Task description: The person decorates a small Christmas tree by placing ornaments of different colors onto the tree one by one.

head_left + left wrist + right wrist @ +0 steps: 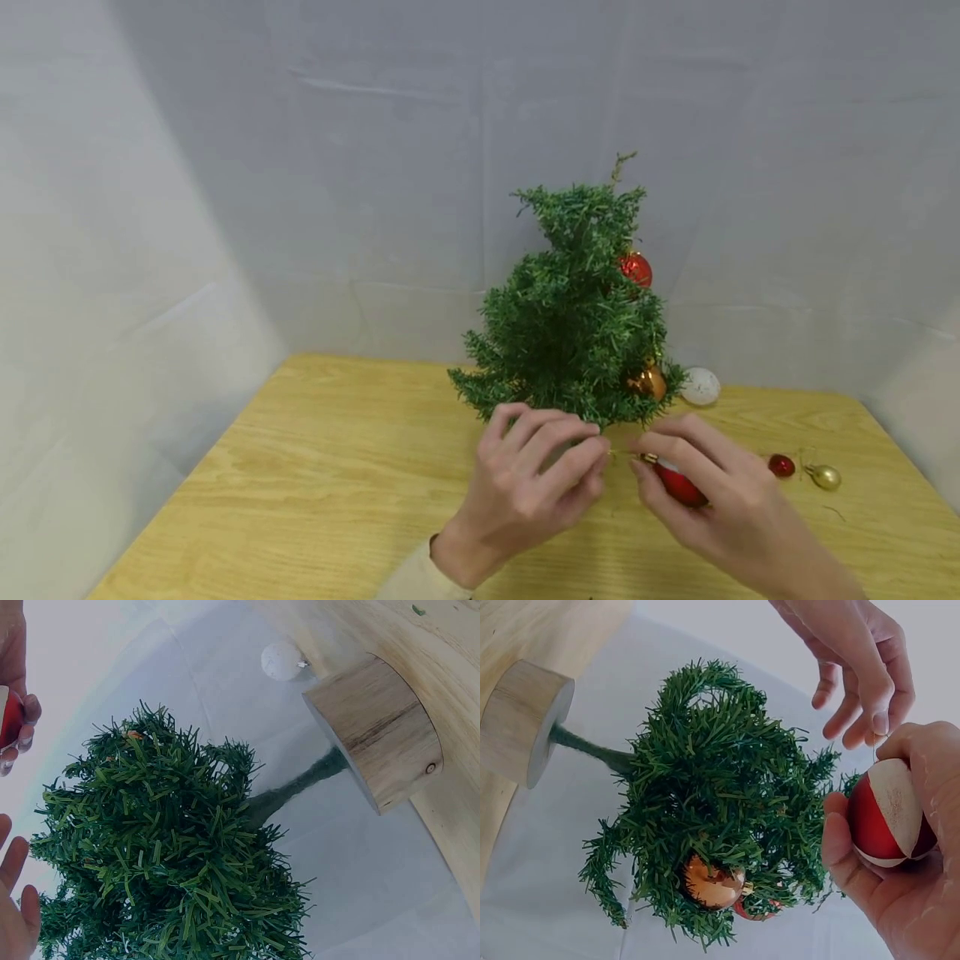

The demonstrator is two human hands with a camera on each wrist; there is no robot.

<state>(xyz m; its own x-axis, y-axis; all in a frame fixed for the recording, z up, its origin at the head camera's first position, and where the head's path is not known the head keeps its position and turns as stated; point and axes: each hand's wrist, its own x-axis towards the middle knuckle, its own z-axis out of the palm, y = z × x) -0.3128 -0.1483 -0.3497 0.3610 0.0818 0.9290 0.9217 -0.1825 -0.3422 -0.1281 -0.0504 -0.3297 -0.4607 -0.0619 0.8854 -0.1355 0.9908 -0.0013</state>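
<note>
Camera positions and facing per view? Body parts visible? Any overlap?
Head: worn on the head, facing forward and down at the tree; left hand, right hand and sleeve show.
Left wrist: on that wrist, facing the tree, sideways in frame, and its wooden base; parts of both hands show.
Right wrist: on that wrist, facing the red-and-white ornament and sideways tree; both hands show.
Wrist views share tree, wooden base and ornament.
</note>
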